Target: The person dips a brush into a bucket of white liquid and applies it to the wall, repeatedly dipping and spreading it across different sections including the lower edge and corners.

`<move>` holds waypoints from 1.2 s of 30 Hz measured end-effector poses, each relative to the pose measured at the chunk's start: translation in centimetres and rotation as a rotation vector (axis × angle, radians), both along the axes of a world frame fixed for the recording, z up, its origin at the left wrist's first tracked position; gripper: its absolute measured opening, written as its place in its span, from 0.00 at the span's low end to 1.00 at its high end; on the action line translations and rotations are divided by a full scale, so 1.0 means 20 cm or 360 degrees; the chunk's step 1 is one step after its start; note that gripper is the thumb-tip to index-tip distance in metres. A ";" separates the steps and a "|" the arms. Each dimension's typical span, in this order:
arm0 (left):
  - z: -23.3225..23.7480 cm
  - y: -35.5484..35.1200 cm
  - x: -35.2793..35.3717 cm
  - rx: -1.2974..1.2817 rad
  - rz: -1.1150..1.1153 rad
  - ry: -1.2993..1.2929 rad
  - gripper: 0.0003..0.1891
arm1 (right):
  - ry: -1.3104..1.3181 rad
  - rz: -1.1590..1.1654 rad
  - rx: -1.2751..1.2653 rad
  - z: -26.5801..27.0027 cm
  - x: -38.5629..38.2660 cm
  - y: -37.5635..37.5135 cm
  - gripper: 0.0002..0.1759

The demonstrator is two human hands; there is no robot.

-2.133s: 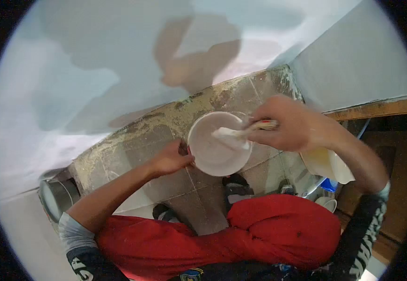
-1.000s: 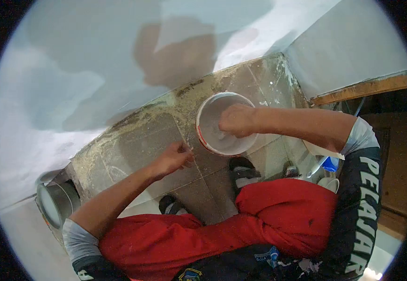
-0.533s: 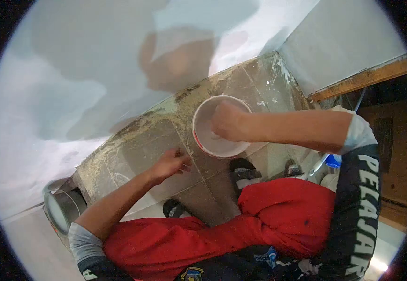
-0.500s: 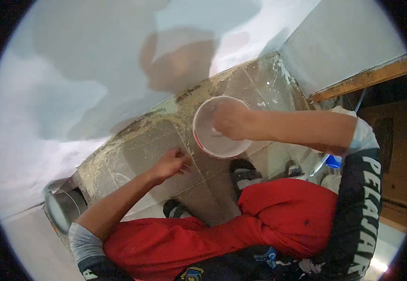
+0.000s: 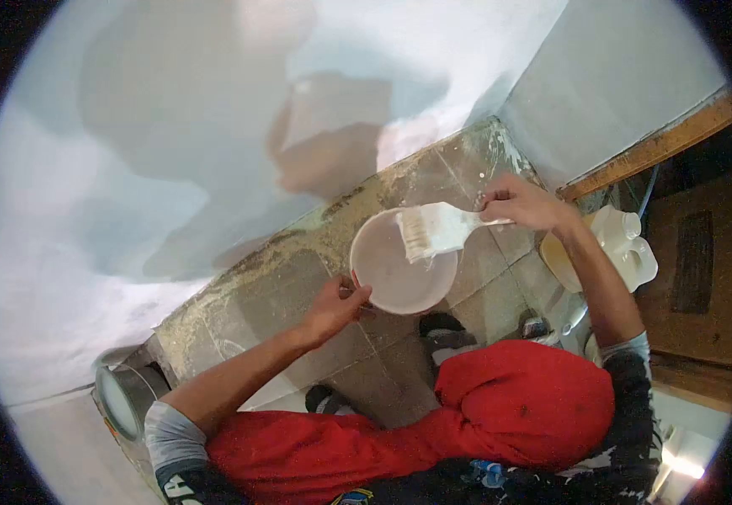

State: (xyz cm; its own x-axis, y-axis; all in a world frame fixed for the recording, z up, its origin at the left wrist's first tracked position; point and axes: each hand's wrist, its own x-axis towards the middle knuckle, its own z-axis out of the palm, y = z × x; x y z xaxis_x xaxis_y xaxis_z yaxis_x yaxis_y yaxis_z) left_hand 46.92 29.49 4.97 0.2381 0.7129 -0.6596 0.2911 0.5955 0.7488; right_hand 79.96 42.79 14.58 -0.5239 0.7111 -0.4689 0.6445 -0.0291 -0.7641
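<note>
A wide white paint brush [image 5: 440,231] is in my right hand [image 5: 524,204], whose fingers are closed round its handle. The bristles point left and hang over the round white bucket [image 5: 405,305], which has pale liquid [image 5: 387,261] inside. My left hand [image 5: 339,305] grips the bucket's rim at its lower left side, thumb at the edge. Beneath lies a grey tiled floor [image 5: 298,290], at the foot of a white wall [image 5: 214,151].
A metal pot [image 5: 128,400] stands at the far left by the wall. White plastic jugs [image 5: 627,252] stand to the right, near a wooden beam [image 5: 660,151]. My feet [image 5: 446,332] and red-clothed knees [image 5: 521,404] are below the bucket.
My right hand has come up out of the bucket and moved right, bringing the brush into view. My left hand has moved right and taken hold of the rim.
</note>
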 end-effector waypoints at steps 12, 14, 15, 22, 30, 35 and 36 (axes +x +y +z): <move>-0.03 0.02 -0.26 -0.0245 -0.0179 -0.0257 0.24 | 0.0747 -0.1123 -0.0175 -0.80 0.07 0.06 0.12; -0.04 0.03 -0.30 -0.0278 -0.0257 -0.0265 0.24 | 0.0615 -0.1224 -0.0203 -1.00 0.02 0.10 0.13; -0.03 0.03 -0.29 -0.0281 -0.0260 -0.0260 0.24 | 0.0551 -0.1182 0.0016 -1.12 -0.01 0.12 0.13; -0.05 0.03 -0.30 -0.0082 -0.0449 -0.0203 0.31 | 0.0221 -0.1296 0.0213 -1.37 -0.13 0.28 0.15; -0.12 0.01 -0.32 -0.0101 -0.0397 -0.0273 0.33 | 0.0273 -0.1343 0.0181 -1.36 -0.27 0.19 0.14; -0.18 0.00 -0.36 -0.0092 -0.0451 -0.0207 0.32 | 0.0330 -0.1304 0.0207 -1.41 -0.34 0.14 0.14; -0.16 0.00 -0.35 -0.0092 -0.0453 -0.0197 0.32 | 0.0351 -0.1302 0.0260 -1.43 -0.36 0.15 0.15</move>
State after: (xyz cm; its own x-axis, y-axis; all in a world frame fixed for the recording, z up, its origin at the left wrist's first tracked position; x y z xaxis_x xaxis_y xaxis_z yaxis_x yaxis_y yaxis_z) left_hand 39.88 29.56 1.76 0.5039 0.5682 -0.6506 0.3609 0.5458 0.7562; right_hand 72.73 45.75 -14.00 0.1153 0.9543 -0.2756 0.3054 -0.2980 -0.9044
